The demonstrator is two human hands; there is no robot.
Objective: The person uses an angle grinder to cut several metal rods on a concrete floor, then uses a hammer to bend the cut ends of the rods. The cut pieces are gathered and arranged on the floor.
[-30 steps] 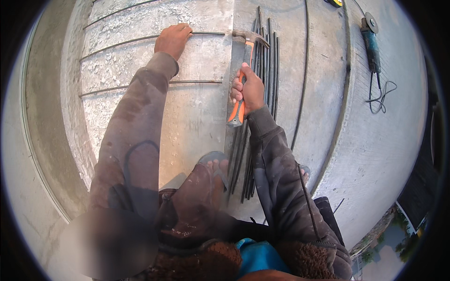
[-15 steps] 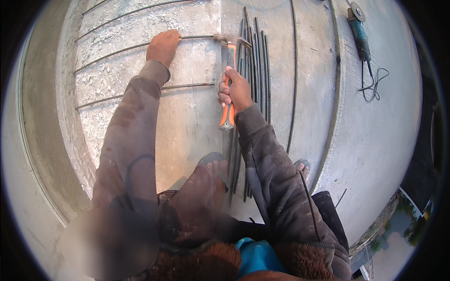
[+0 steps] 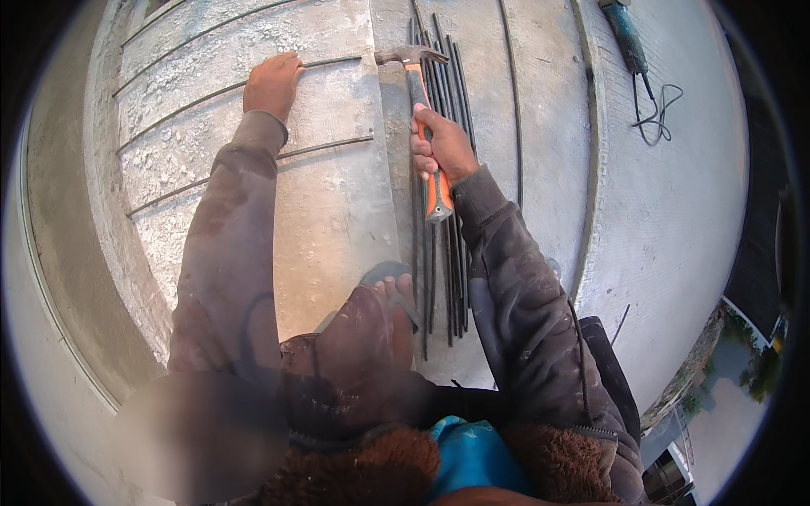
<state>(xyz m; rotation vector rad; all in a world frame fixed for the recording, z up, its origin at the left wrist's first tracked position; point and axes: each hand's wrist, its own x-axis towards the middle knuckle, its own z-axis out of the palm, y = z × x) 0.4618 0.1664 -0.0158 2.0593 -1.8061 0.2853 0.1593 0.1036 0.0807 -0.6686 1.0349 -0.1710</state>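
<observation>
My right hand (image 3: 443,145) is closed round the orange and black handle of a claw hammer (image 3: 413,57). The hammer's striking face points left, a small gap away from the free end of a steel rod (image 3: 333,61). That rod lies across the rubble-strewn slab, and my left hand (image 3: 272,88) is closed on it partway along. Nearer to me, a second rod (image 3: 327,148) runs roughly parallel, passing behind my left sleeve. Beneath the hammer and my right hand lies a bundle of dark rods (image 3: 456,253), pointing away from me.
White chipped rubble (image 3: 181,156) covers the slab's left part, with more rods (image 3: 198,35) across its far end. An angle grinder (image 3: 623,38) with a looped cord lies at far right. A single long rod (image 3: 515,110) runs right of the bundle. My sandalled foot (image 3: 392,287) is near the bundle.
The hammer head has drawn back rightward from the rod's end, leaving a gap. My left hand stays on the rod. The whole view has shifted slightly.
</observation>
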